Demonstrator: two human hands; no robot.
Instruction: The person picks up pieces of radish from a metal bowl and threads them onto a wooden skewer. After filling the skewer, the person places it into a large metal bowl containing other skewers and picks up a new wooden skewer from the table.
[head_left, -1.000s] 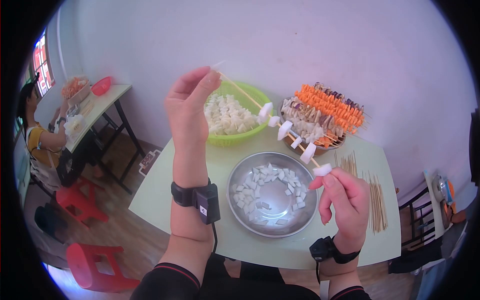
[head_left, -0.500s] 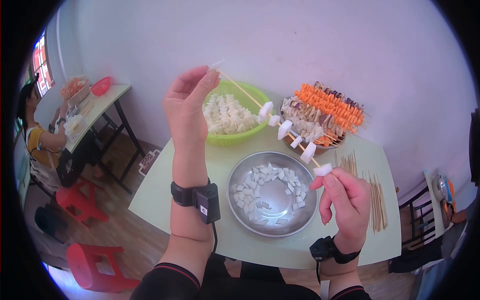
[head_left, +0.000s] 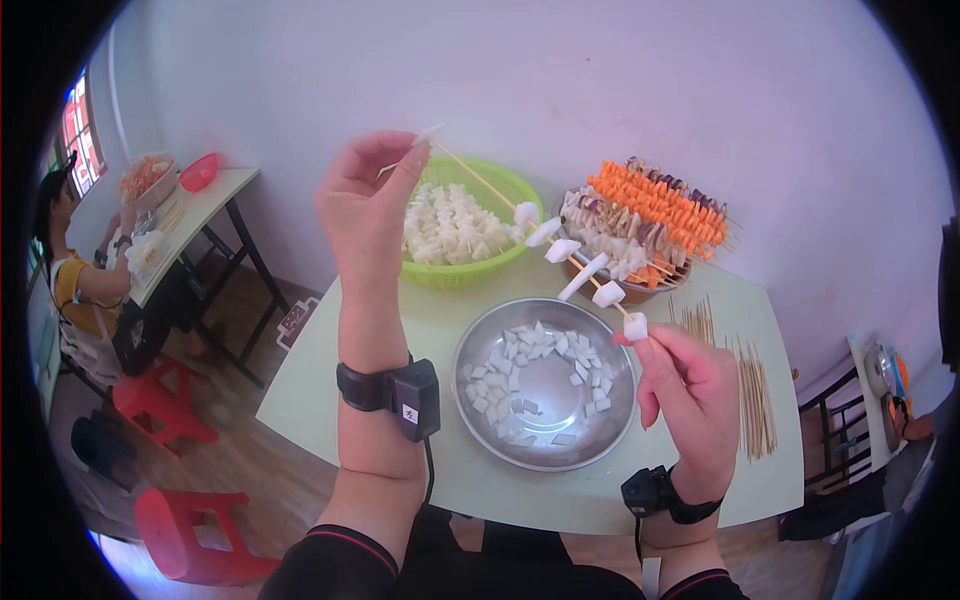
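Observation:
My right hand (head_left: 690, 395) pinches the lower end of a bamboo skewer (head_left: 480, 178) that slants up to the left. Several white vegetable pieces (head_left: 562, 250) are threaded along its lower half, with bare wood above them. At the skewer's upper tip, my left hand (head_left: 362, 205) is closed on a thin white vegetable slice (head_left: 428, 133) between thumb and fingers. Below both hands stands a round metal bowl (head_left: 545, 455), where loose white diamond-shaped pieces (head_left: 492, 385) lie.
A green basket (head_left: 455, 275) of white skewered pieces stands behind the bowl. To its right, a brown bowl (head_left: 640, 295) carries orange and purple-white skewers (head_left: 650, 210). Bare bamboo sticks (head_left: 757, 405) lie at the table's right. Another person (head_left: 95, 280) sits at a table far left, near red stools (head_left: 190, 535).
The skewer has turned about its length, so the threaded pieces face differently. My left hand has shifted slightly left, still at the tip. My right hand keeps its pinch on the lower end.

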